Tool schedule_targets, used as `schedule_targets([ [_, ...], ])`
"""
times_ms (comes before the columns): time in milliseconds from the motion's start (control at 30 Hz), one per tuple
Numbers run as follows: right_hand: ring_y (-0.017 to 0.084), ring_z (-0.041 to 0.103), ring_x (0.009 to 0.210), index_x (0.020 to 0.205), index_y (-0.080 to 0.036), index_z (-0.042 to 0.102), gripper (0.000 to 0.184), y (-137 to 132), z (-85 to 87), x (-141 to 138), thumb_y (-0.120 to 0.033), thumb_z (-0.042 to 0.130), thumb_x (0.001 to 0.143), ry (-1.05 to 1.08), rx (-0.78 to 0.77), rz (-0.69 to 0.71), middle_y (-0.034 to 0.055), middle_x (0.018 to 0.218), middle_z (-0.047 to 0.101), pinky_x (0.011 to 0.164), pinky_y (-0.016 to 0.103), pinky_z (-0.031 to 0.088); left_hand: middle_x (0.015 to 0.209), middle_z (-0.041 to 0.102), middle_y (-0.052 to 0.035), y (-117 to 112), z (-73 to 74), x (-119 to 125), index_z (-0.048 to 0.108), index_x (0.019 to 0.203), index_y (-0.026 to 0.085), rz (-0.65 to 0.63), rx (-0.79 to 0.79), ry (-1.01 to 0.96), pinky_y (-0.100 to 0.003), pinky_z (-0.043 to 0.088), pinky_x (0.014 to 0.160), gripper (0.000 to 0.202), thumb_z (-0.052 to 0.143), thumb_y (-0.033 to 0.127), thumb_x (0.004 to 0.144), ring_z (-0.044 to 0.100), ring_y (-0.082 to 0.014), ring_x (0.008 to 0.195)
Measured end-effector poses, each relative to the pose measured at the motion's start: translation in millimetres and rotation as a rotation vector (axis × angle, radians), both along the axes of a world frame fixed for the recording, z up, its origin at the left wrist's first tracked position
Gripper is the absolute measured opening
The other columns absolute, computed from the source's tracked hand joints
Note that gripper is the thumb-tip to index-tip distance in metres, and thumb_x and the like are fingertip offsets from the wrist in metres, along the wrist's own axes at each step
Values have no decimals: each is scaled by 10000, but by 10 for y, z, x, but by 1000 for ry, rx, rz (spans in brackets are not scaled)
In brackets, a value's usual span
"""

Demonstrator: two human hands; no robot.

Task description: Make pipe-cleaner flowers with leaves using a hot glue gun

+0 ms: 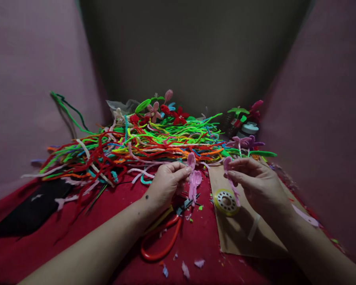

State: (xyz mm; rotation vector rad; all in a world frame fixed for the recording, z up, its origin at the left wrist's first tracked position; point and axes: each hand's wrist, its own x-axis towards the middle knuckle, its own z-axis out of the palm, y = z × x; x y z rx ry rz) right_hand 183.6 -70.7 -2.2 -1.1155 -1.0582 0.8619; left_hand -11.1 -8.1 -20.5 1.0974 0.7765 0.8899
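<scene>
My left hand [170, 179] pinches pink pipe-cleaner petals [195, 179], rounded loops with stems hanging down. Between the thumb and fingers of my right hand [252, 180] is another pink pipe-cleaner petal [233, 182], apart from the ones on the left. Both hands are raised over the red cloth [207, 245]. Below the left hand lie scissors [166, 241] with red handles, partly hidden by the hand. A roll of clear yellowish tape [226, 202] rests on a brown cardboard sheet [240, 237] under the right hand.
A large heap of colourful pipe cleaners [166, 138] spreads across the back, with finished pipe-cleaner flowers [179, 115] behind it. A black flat object [32, 206] lies at left. A white-lidded jar [249, 128] stands back right. Fuzzy scraps [199, 263] litter the cloth.
</scene>
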Motion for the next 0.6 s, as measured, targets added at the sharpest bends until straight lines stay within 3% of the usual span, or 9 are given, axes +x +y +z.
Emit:
schedule_targets([
  [100, 108, 549, 580, 936, -237, 654, 345, 80, 1, -100, -171, 756, 614, 53, -20, 62, -31, 660, 645, 506, 217, 406, 490, 426, 69, -7, 6, 1, 513, 634, 142, 3, 2, 3, -169, 190, 365, 244, 664, 319, 707, 311, -18, 363],
  [167, 108, 549, 592, 971, -227, 661, 354, 118, 7, -157, -187, 749, 630, 59, -57, 102, -20, 690, 654, 522, 222, 412, 490, 437, 66, -11, 14, 1, 529, 639, 142, -1, 3, 6, -174, 192, 371, 239, 669, 326, 699, 316, -21, 367],
  [333, 94, 496, 524, 714, -187, 686, 98, 186, 11, -277, -233, 739, 645, 57, -124, 84, -20, 605, 607, 516, 232, 380, 499, 483, 50, -40, 61, 7, 541, 618, 142, 6, 28, 55, -181, 195, 379, 240, 672, 331, 686, 341, -32, 378],
  [600, 74, 431, 462, 610, -161, 599, 120, 174, -17, -401, -232, 686, 653, 11, -176, 55, -41, 543, 534, 444, 206, 330, 436, 428, 66, -134, 160, 36, 516, 559, 148, 52, 118, 145, -180, 224, 374, 239, 657, 289, 689, 326, -35, 360],
])
